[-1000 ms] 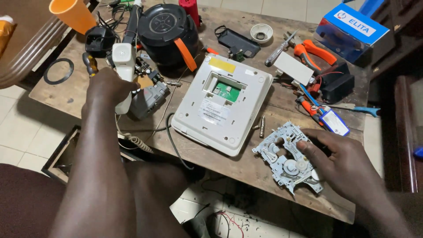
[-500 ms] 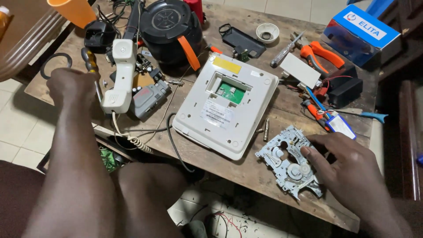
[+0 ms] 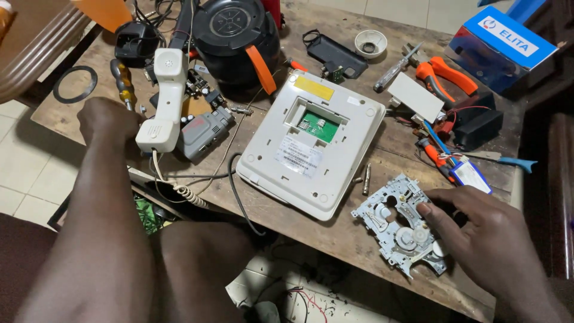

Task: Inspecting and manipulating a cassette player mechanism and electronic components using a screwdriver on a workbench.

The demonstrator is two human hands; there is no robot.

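The right hand rests its fingers, loosely spread, on a metal mechanism plate lying on the table just right of the upturned white telephone base. Left of that base, the left hand is curled beside the white handset; whether it grips the handset I cannot tell.

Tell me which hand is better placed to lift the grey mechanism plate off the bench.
Right, probably. The right hand already rests on the grey mechanism plate, fingertips on its top face. The left hand is across the bench beside the white handset.
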